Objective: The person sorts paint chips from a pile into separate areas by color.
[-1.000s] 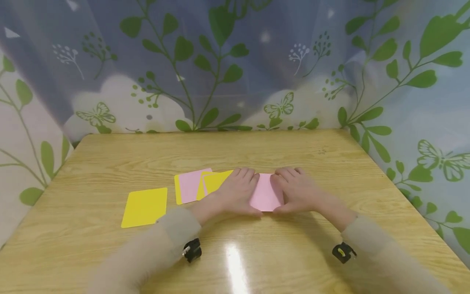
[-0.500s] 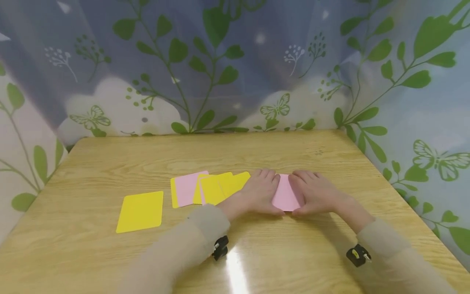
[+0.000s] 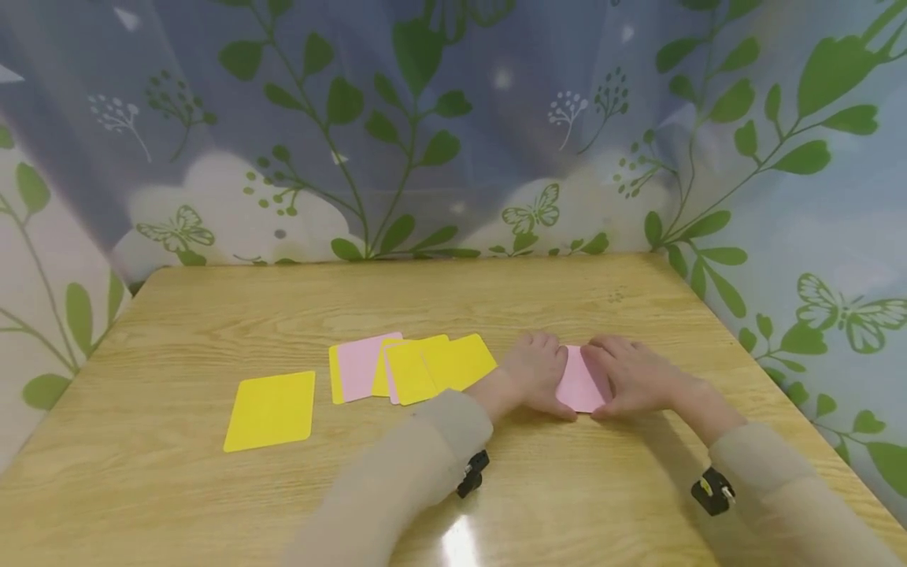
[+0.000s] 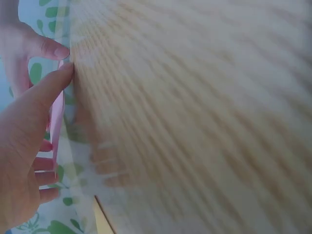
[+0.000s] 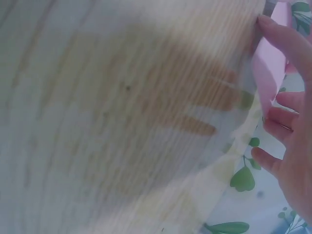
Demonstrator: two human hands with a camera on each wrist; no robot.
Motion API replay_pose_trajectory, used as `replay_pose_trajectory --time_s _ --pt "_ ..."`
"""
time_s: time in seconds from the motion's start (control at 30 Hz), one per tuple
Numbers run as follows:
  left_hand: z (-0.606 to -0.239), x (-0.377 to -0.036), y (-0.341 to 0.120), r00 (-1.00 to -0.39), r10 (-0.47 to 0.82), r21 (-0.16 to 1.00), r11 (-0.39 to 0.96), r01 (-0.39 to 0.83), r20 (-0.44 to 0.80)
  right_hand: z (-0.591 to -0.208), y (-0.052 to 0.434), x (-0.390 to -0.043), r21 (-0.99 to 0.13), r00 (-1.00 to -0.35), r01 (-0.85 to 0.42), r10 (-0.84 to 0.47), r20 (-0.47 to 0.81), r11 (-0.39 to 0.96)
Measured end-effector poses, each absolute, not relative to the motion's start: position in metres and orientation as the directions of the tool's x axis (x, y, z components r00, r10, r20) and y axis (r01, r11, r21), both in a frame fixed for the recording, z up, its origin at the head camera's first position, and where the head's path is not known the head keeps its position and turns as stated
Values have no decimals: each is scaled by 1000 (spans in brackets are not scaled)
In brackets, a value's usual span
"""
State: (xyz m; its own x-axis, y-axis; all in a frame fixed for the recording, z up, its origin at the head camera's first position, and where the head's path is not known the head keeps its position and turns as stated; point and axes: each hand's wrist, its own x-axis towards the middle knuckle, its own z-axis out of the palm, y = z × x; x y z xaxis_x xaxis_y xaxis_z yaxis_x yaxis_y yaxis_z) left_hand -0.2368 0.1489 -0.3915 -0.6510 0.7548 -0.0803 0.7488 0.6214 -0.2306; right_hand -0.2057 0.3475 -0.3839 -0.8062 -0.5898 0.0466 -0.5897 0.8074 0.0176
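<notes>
A pink card (image 3: 583, 382) is held by both hands toward the right of the table. My left hand (image 3: 534, 376) grips its left edge, with the thumb along the near side and the fingers at the far side. At the right edge my right hand (image 3: 634, 378) holds it the same way. Both wrist views show the pink card (image 4: 57, 124) edge-on between thumb and fingers, close over the tabletop. To the left of the hands lies an overlapping row: a pink card (image 3: 367, 367) over a yellow one, then yellow cards (image 3: 460, 359) at the right end.
One yellow card (image 3: 269, 409) lies apart at the left of the wooden table (image 3: 212, 315). A leaf-patterned curtain (image 3: 439, 189) borders the table's back and sides. Black wrist devices (image 3: 712, 491) sit at both sleeves.
Both hands have moved right with the pink card between them. Behind the left hand, the yellow card at the row's right end has come into view. The other cards lie still.
</notes>
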Motion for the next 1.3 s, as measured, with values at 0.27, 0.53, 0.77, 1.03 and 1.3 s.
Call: replay_pose_trajectory --time_s 0.27,0.53,0.77,1.03,1.3 --pt "-400 -238 159 -663 741 -146 647 748 -109 -385 353 -208 4 -804 -594 -594 26 804" --pt "-403 -239 158 -664 740 -117 653 748 -111 -387 356 -209 -8 -804 -595 -595 27 804" --pt "-400 -246 151 -647 757 -60 644 762 -88 -384 355 -209 -32 -827 -563 -562 21 826" --pt "-385 -256 126 -674 738 -14 674 738 3 -381 351 -217 -42 -844 -536 -534 49 843" --pt "-375 -260 90 -688 726 7 688 726 17 -374 331 -221 -63 -815 -578 -570 107 814"
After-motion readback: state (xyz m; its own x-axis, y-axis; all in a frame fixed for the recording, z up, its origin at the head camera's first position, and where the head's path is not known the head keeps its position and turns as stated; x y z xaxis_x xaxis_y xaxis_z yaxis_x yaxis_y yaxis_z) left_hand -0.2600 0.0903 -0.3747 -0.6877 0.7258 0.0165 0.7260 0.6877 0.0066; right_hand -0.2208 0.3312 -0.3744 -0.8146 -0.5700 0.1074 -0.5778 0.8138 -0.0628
